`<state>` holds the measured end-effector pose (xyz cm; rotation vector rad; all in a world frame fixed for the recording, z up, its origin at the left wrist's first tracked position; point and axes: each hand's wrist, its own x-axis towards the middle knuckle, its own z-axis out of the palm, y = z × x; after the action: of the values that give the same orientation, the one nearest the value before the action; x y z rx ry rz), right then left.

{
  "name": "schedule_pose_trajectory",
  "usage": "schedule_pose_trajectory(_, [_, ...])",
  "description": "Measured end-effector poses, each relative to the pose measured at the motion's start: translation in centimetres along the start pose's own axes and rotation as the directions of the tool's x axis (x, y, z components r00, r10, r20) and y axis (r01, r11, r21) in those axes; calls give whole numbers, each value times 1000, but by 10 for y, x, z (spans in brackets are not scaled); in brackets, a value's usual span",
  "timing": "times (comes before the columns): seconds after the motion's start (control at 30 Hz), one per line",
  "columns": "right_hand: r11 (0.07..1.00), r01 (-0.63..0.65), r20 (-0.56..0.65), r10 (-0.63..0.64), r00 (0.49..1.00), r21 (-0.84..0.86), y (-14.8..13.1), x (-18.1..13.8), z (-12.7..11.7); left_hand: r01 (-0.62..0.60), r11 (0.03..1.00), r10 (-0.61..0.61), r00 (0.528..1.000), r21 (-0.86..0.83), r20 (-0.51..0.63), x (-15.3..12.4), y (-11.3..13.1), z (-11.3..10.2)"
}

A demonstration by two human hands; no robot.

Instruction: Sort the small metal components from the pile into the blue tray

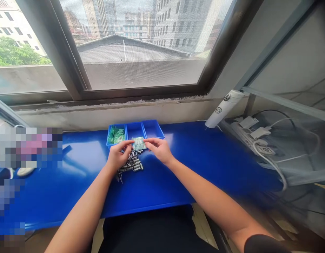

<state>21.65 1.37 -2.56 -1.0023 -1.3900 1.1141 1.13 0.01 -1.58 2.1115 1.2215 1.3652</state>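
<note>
Between my two hands, a small clear plastic bag [138, 143] with a greenish tint is held up in front of the blue bins. My left hand [120, 154] pinches its left edge, and my right hand [160, 149] pinches the right edge. What the bag contains is too small to make out. Just below, a pile of slim metal parts [131, 162] lies on the table, partly covered by my left hand. Behind the hands stands a row of three joined blue bins [154, 129]; the left one has several green-tinted bags [117, 134] in it.
The blue tabletop [194, 165] runs along a wall under a window. A white bottle [223, 109] stands at the back right. Beyond it, a power strip [253, 138] with plugs and cables lies beside a metal frame. The far left is pixelated.
</note>
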Motion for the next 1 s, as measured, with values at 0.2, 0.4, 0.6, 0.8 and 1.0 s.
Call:
schedule_pose_trajectory(0.2, [999,34,-19,-34,999,8,4,2,1,2,1000,-2,1000,19,-13,1,-3,2])
schedule_pose_trajectory(0.4, [1000,26,-24,-26,999,-1,3,3,1,-19,999,20,999,37,-40,2,-5,4])
schedule_pose_trajectory(0.6, [999,11,-17,-11,1000,32,0,4,2,-30,1000,30,998,-1,-61,2,-3,3])
schedule_pose_trajectory(0.8, [998,8,7,-9,1000,63,-1,3,5,-20,1000,21,997,17,-79,2,1,5])
schedule_pose_trajectory(1.0, [998,-33,82,27,996,62,-3,1,5,98,968,-10,934,231,-357,9,-4,-8])
